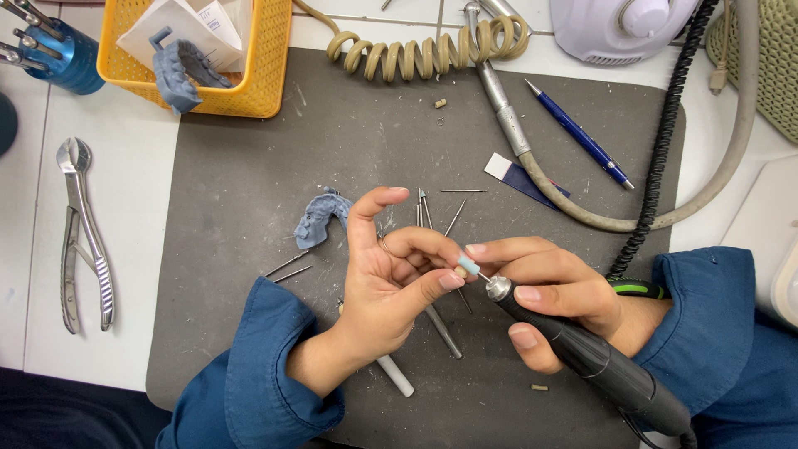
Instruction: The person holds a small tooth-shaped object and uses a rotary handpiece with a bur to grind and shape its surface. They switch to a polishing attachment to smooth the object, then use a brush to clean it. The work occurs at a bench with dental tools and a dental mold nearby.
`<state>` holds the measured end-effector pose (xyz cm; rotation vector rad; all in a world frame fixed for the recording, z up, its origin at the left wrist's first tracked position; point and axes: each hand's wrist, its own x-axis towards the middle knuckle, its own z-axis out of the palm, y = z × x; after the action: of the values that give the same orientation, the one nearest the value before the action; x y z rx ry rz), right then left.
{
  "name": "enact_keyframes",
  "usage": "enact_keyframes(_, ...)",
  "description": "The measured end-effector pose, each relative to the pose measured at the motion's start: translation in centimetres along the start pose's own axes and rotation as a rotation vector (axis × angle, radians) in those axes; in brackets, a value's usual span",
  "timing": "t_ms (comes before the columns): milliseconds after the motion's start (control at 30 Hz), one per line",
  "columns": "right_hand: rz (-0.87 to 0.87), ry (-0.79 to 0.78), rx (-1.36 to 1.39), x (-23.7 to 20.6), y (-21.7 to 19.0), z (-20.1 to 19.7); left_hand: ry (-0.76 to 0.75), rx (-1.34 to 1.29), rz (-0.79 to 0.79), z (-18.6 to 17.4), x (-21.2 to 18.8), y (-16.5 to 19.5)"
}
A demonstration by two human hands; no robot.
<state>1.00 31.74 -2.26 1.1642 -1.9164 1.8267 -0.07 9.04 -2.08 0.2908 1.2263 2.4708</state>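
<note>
Nearest, your right hand [553,291] wrapped its fingers around a black cylindrical rotary handpiece [594,362], whose silver tip carried a small pale blue grinding point [468,265]. Just beside it, your left hand [391,283] pinched a tiny beige piece [460,272] between thumb and forefinger, fingers closed on it, touching the grinding point above the dark grey rubber mat [249,249]. Under that hand lay a white stick [396,376] and several thin metal burs [453,218]. Farther on the mat rested a blue-grey dental cast [320,218]. Left of the mat, silver metal pliers [79,237] lay on the white tiled counter [125,166]. Beyond, a blue pen [578,133], a beige coiled hose [424,51] and a yellow plastic basket [258,75] sat along the far edge.
</note>
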Motion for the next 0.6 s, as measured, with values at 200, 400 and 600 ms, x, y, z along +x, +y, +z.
enact_keyframes(200, 0.002, 0.011, 0.015, 0.04, -0.07, 0.02, 0.002, 0.004, 0.006, 0.08, 0.01, -0.03)
enact_keyframes(400, 0.008, 0.015, 0.007, 0.05, -0.15, 0.1, -0.001, 0.013, 0.024, 0.2, -0.01, 0.09)
enact_keyframes(600, -0.001, -0.011, 0.002, 0.07, -0.13, 0.11, -0.012, 0.004, 0.041, 0.21, 0.09, 0.23)
